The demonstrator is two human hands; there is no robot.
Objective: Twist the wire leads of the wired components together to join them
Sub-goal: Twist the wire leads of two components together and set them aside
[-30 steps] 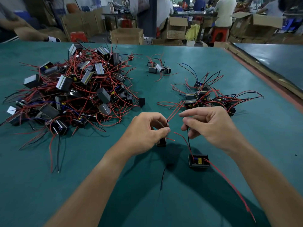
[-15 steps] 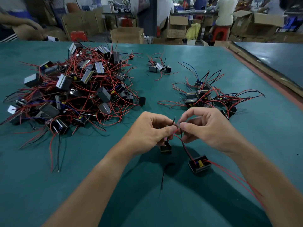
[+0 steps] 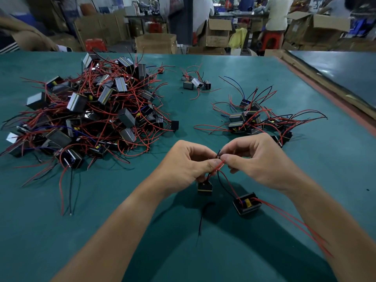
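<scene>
twist in progress at the pinch

the left hand (image 3: 190,161) and right hand (image 3: 255,157) are pinching the wire leads (image 3: 220,159) closed between thumb and forefinger, tips meeting. below the pinch, the small component (image 3: 204,187) is dangling and the larger component (image 3: 246,203) is resting on the table (image 3: 264,74). advice — keep the bared ends parallel and roll one way only, judging by slack.

Teal table (image 3: 203,102) under three heaps of wired components (image 3: 87,110), (image 3: 196,82), (image 3: 254,119).

Small black component (image 3: 204,187) hanging just left of larger component (image 3: 247,203); larger one tilted, yellow core showing; red and black leads (image 3: 220,164) meeting above both, pinched together.
</scene>
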